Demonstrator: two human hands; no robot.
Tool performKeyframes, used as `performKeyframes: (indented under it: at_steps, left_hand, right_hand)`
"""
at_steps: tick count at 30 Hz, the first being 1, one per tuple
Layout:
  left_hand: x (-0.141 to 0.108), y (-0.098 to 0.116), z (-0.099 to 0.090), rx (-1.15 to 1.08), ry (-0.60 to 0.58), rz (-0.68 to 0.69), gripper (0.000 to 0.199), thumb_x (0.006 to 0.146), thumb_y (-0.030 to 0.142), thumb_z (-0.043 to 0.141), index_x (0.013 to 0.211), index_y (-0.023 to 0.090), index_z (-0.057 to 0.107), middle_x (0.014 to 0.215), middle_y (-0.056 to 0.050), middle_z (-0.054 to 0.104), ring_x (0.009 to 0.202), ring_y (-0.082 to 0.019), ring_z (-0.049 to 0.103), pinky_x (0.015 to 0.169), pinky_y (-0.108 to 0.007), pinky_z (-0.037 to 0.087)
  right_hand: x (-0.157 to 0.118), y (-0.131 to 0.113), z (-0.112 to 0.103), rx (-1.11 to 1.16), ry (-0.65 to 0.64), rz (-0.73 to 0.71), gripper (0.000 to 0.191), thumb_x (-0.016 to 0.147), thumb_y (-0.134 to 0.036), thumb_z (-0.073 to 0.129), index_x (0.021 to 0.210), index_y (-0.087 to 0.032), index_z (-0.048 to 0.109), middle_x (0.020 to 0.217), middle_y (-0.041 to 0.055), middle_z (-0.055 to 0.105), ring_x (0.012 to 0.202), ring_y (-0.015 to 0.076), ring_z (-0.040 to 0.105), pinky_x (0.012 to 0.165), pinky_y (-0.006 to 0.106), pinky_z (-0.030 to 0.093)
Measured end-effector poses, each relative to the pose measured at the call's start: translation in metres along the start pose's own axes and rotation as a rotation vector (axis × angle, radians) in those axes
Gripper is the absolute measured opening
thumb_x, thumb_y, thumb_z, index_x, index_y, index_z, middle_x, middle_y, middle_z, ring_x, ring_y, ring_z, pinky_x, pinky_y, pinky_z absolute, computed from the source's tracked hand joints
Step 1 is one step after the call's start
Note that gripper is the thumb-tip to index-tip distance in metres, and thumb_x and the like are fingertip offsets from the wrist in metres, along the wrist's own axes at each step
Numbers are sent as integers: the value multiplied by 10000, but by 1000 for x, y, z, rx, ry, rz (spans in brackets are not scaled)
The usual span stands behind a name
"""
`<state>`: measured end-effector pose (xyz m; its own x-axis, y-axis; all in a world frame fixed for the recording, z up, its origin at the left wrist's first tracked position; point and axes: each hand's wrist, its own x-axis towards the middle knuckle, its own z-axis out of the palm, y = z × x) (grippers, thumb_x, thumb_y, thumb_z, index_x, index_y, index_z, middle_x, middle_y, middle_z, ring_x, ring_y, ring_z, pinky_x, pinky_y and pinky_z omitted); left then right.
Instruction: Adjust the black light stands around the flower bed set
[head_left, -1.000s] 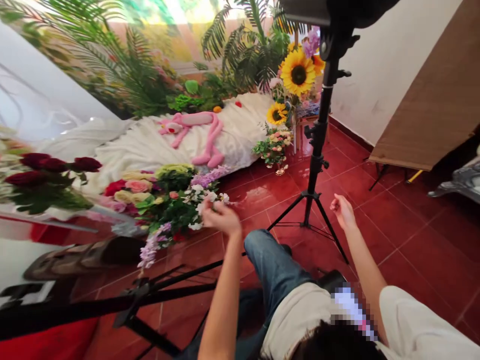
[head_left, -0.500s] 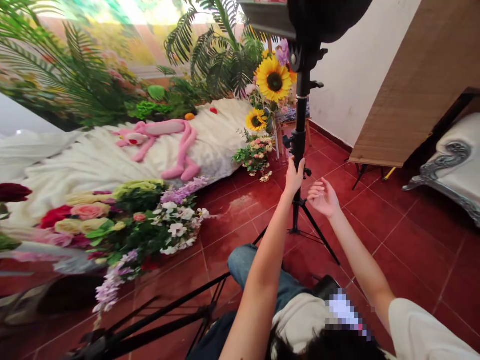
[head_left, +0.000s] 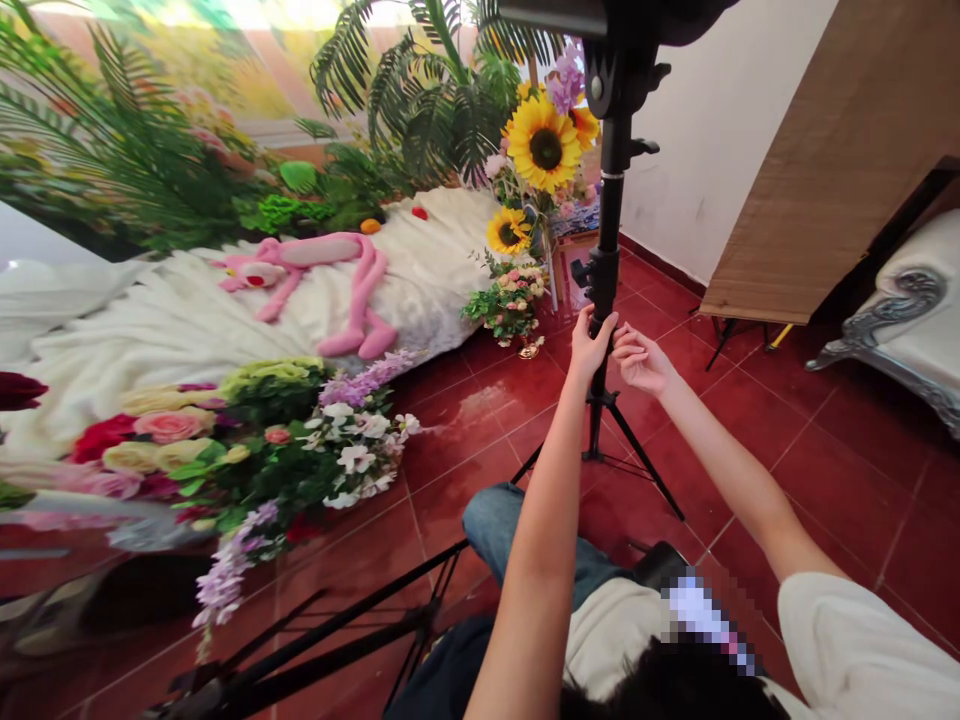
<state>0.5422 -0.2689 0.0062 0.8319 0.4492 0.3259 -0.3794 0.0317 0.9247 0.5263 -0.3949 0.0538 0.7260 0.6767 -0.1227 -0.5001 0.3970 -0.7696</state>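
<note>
A black light stand (head_left: 610, 225) rises upright in front of me on spread tripod legs, with a dark bulky head (head_left: 645, 20) cut off at the top edge. My left hand (head_left: 591, 345) is wrapped round its pole just below a locking collar (head_left: 598, 275). On the right of the pole, my right hand (head_left: 641, 360) has its fingers curled together at the spot of a small side knob. Those fingertips cover the knob.
A pink plush toy (head_left: 322, 260) lies on white draped cloth among flowers (head_left: 352, 430) and sunflowers (head_left: 544, 145). Another black tripod (head_left: 337, 640) reaches across the lower left. At right are a brown board (head_left: 795, 200) and a white seat with silver trim (head_left: 907, 300).
My right hand has moved left and up to the pole, its fingers closing over the side knob. My left hand stays on the pole. The view has shifted slightly.
</note>
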Motion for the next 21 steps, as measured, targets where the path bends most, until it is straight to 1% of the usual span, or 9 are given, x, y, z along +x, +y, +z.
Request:
performKeyframes:
  at_steps: [4,7,10,11,12,13,15,18,21]
  left_hand:
    - [1,7,-3,-1,-30,-32,385,790,456,731,1025,194,575,877,3,635,810,-100,619,785,-226,504]
    - [0,13,-4,-30,-77,-81,423,774,473,745,1034,193,564,820,22,615,722,-81,594,703,-213,501]
    - [-1,18,-5,-74,-96,-123,468,756,499,754,1049,199,546,798,31,608,650,-71,575,618,-207,505]
    - [-2,19,-5,-82,-94,-133,476,753,502,757,1053,201,543,798,31,609,633,-69,572,594,-204,506]
    - [-3,19,-5,-85,-92,-139,478,752,502,758,1057,203,543,800,30,613,622,-69,571,576,-201,507]
    - [-3,20,-4,-84,-88,-142,476,753,499,758,1060,205,544,802,28,616,617,-70,572,563,-200,509]
    - [-3,19,-4,-80,-85,-139,464,764,490,751,1072,208,548,804,24,621,615,-74,578,555,-201,512]
    - [-3,15,-4,-75,-96,-109,439,789,476,728,1095,212,557,850,5,645,628,-77,595,580,-208,523]
    - [-4,8,-1,-38,-70,-82,442,823,456,693,1165,212,558,966,-41,680,711,-91,634,655,-215,539]
  right_hand:
    - [6,-3,-7,-103,6,69,281,878,-402,666,727,-180,581,567,-47,538,469,53,329,426,134,299]
    - [8,-10,-13,-560,72,39,308,834,-447,707,714,-189,588,604,-3,595,503,86,449,450,175,362]
    - [2,-24,-17,-1146,228,-309,81,822,-272,704,811,-211,652,819,63,699,783,184,625,625,237,475]
    - [0,-29,-17,-1282,282,-451,43,829,-215,671,871,-222,672,918,76,714,905,213,637,701,264,493]
    - [-3,-34,-17,-1365,327,-573,119,842,-183,630,939,-232,681,1003,83,713,992,229,631,766,291,499]
    - [-4,-38,-16,-1396,354,-658,171,861,-178,593,997,-235,679,1055,86,708,1026,232,629,809,315,500]
    - [-1,-43,-16,-1341,348,-713,193,884,-232,582,1059,-231,662,1053,81,708,977,215,650,828,336,509]
    - [16,-40,-14,-1159,237,-627,317,784,-343,737,1066,-225,652,1008,62,722,914,188,673,822,326,527]
    - [47,-32,-8,-1086,125,-515,456,622,-355,856,1015,-213,675,988,43,735,926,183,681,872,333,529]
